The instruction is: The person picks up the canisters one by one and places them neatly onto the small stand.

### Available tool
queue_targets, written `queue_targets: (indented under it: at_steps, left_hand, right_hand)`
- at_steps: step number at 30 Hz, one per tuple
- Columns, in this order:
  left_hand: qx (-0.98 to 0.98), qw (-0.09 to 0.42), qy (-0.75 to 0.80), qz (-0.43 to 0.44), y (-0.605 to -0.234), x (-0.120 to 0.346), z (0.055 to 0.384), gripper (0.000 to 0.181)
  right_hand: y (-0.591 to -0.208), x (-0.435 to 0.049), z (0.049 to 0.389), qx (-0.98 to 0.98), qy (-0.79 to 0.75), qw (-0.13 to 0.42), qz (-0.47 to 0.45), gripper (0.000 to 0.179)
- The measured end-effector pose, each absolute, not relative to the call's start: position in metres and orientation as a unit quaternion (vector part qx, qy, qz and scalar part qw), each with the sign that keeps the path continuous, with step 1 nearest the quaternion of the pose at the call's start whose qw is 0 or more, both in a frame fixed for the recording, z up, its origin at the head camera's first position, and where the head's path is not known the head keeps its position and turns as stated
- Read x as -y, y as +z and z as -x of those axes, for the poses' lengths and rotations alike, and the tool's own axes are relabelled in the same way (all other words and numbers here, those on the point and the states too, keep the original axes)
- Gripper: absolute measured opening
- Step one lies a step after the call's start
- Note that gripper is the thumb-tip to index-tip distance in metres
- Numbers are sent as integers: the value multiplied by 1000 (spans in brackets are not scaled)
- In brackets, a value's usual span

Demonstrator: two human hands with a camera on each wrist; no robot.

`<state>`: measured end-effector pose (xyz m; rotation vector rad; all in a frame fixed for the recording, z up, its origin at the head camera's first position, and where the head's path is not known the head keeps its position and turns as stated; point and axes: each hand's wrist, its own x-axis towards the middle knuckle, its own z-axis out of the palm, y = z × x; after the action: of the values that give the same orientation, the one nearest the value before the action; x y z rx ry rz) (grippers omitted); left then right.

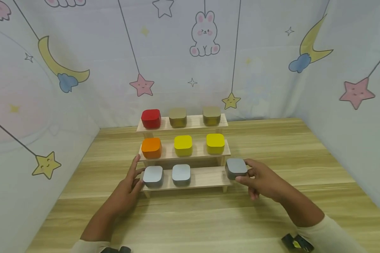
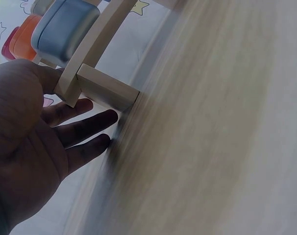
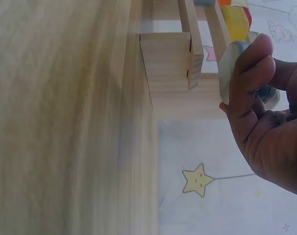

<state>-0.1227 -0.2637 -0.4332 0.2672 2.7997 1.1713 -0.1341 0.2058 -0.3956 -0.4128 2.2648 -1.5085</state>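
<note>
At the right end of the bottom step of the three-tier light wooden stepped rack (image 1: 206, 177), the right hand (image 1: 262, 180) pinches a grey rounded-square block (image 1: 236, 167) w/ thumb and curled fingers (image 3: 250, 73). The block sits just off the shelf's right end, at the level of the board; can't tell whether it touches the wood. In the right wrist view the thumb presses the block's near face and the fingers wrap its edge.

Left hand (image 1: 126, 189) is at the rack's left end, fingers straight and spread, fingertips (image 2: 97, 120) against the rack's leg and board end. It holds nothing. It lies just beside the leftmost pale blue-grey rounded-square block (image 1: 153, 175) on the bottom step; can't tell whether the hand touches it.

A second pale blue-grey block (image 1: 181, 174) sits next to that one, mid-shelf. Right third of the bottom step is bare.

Middle step, L to R: orange rounded block (image 1: 151, 147), yellow rounded block (image 1: 183, 145), second yellow block (image 1: 215, 143). Top step, L to R: red rounded block (image 1: 151, 118), olive-brown rounded block (image 1: 177, 117), second olive-brown block (image 1: 211, 115).

Rack stands on a pale wood-grain tabletop (image 1: 272, 147), near the back. Cartoon-print fabric backdrop (image 1: 259, 63) w/ moons, stars and a bunny surrounds the table on three sides.
</note>
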Motion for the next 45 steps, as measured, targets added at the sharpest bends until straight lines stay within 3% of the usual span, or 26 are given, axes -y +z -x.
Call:
queue_targets:
  at_steps: [37, 45]
  left_hand:
    - [-916, 52, 387, -94, -431, 263, 122, 92]
    - [-917, 48, 386, -90, -433, 264, 124, 93]
  right_hand:
    - [-403, -150, 134, -846, -492, 158, 129, 59]
    - [-404, -148, 133, -845, -494, 158, 128, 67]
